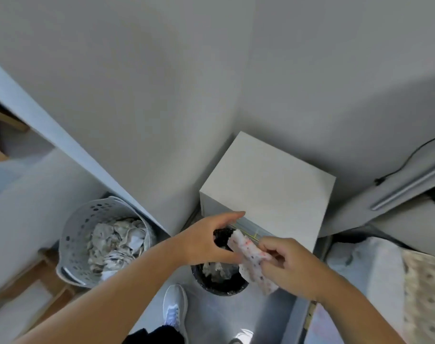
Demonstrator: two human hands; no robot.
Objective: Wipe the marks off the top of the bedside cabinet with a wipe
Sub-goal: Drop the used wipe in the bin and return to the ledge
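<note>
The white bedside cabinet (268,184) stands in the corner, and I can see no marks on its top. In front of it, above a black waste bin (221,286), both hands hold a crumpled white wipe (248,256) stained with red and dark spots. My right hand (288,266) pinches the wipe's middle and lower part. My left hand (201,242) curls around its upper end, thumb under it and fingers arched above. The wipe is off the cabinet, just past its front edge.
A perforated grey laundry basket (72,234) full of cloth stands at the left by a wall corner. The bin holds crumpled paper. A bed with patterned bedding (422,289) lies at the right. A black cable (409,157) hangs on the right wall. My white shoe (174,311) is on the floor.
</note>
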